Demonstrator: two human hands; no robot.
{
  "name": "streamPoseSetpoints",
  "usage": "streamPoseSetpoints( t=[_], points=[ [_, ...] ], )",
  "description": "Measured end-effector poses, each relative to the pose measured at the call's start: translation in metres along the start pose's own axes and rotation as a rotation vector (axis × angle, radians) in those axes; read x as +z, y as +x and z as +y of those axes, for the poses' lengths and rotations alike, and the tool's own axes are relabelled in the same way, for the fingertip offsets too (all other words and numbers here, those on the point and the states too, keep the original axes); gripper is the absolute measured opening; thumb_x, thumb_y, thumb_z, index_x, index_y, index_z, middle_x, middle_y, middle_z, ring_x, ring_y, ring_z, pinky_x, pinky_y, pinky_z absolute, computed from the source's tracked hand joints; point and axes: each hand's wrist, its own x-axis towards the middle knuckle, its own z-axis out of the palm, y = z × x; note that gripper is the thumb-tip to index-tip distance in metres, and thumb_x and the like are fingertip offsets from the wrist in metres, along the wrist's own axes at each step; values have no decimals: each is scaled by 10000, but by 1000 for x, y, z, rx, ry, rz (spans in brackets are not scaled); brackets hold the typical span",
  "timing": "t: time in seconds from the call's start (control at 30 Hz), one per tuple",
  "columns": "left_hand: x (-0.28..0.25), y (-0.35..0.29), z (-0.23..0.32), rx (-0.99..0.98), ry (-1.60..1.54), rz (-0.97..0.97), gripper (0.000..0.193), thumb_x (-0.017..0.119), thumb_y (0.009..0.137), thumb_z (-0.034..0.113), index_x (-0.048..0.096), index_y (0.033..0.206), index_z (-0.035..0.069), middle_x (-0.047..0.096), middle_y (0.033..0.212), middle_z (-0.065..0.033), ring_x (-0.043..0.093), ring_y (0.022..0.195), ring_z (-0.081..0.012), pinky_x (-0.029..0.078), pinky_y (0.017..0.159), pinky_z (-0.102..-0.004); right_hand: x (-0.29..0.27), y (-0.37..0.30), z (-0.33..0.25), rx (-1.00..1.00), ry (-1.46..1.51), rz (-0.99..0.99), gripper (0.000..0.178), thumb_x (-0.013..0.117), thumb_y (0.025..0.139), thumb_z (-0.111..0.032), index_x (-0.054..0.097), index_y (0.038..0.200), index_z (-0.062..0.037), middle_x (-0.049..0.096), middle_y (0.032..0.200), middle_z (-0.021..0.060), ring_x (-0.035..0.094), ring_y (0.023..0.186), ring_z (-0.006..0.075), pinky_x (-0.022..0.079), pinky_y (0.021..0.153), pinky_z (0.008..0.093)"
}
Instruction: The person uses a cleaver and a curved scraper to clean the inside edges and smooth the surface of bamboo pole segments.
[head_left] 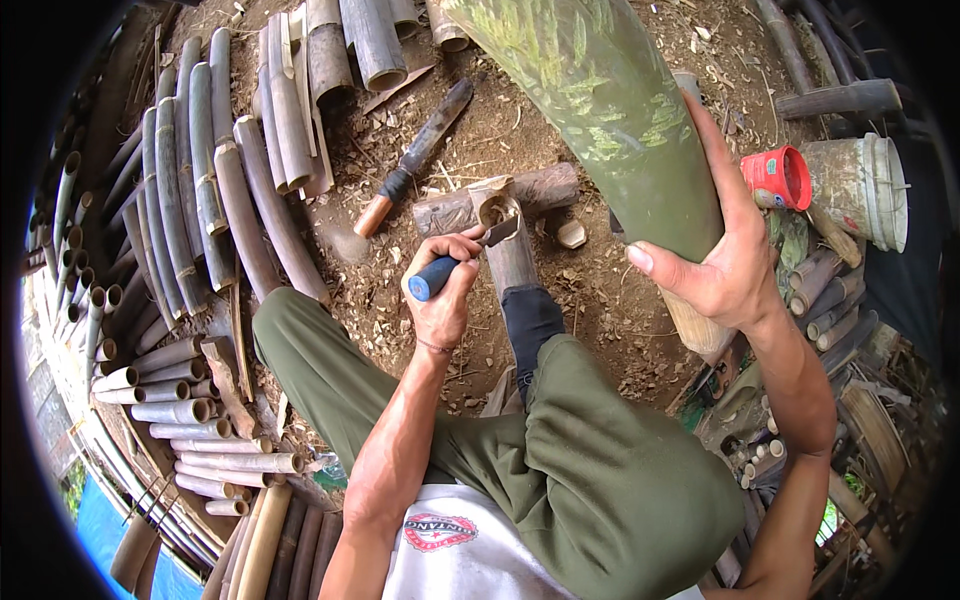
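We take the short wooden chopping block (500, 205) lying on the dirt ground (590, 290) as our landmark. Our left hand (443, 290) sits just on the near side of the block, fist clenched around the blue handle of a knife (465, 255), whose blade angles up and away so that its tip rests against a short upright bamboo piece (508, 240) standing at the block's near edge (the hollow top of that piece faces us). Our right hand (725, 255) is off to the right of the block, fingers and thumb wrapped around a thick green bamboo stem (600, 110), which slants from the hand up and away past the block's far right end toward the top of the view. Beyond the block, to its far left, a long machete (420, 155) with a dark blade and a brown handle lies flat on the ground, untouched. Farther left of the block, grey cut bamboo tubes (200, 190) are laid side by side in a curved row, with more stacked tubes nearer to us on that same side. To the right of the block, past the green stem, a red plastic cup (780, 175) lies on its side just beside a pale bucket (865, 190). Between us and the block our knees in olive trousers (600, 470) are bent, and a dark sock (530, 320) shows just below the upright bamboo piece. Wood chips are scattered over the ground all around the block.
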Motion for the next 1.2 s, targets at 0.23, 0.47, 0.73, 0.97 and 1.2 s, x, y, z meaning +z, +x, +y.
streamPoseSetpoints(
  t=[0.23,0.47,0.73,0.97,1.2],
  points=[
    [-6,2,9,63,95,-129,119,581,801,-70,553,878,16,622,946,-124,598,1155,-355,421,1044,-475,5,-1,4,-59,-37,-18,946,802,722,-112,285,1503,23,501,1418,187,512,1288,245,395,1075,341],
    [8,7,-1,4,-14,2,118,583,843,-44,551,932,27,606,974,-109,577,1191,-335,392,1081,-475,5,1,3,5,-31,-100,995,775,717,-147,219,1516,57,408,1479,192,418,1360,255,309,1134,362],
    [11,13,2,-23,-21,58,89,587,845,-44,561,905,16,626,952,-105,612,1121,-291,446,1009,-409,8,24,-8,-188,-121,-113,986,781,709,-131,241,1515,46,424,1468,194,450,1339,242,343,1110,342],
    [1,19,-22,18,524,98,245,639,926,167,650,1095,-10,683,987,-102,641,969,-226,505,894,-362,26,55,-6,-480,-651,-307,945,818,602,-116,468,1442,-372,605,1036,48,635,853,243,578,757,345],
    [-12,29,-42,148,989,-176,244,558,960,214,657,1081,26,668,947,-155,621,858,-282,499,781,-426,36,61,-16,-545,-702,-315,998,852,556,-179,452,1447,-385,561,995,21,591,758,199,562,635,346]
  ],
)
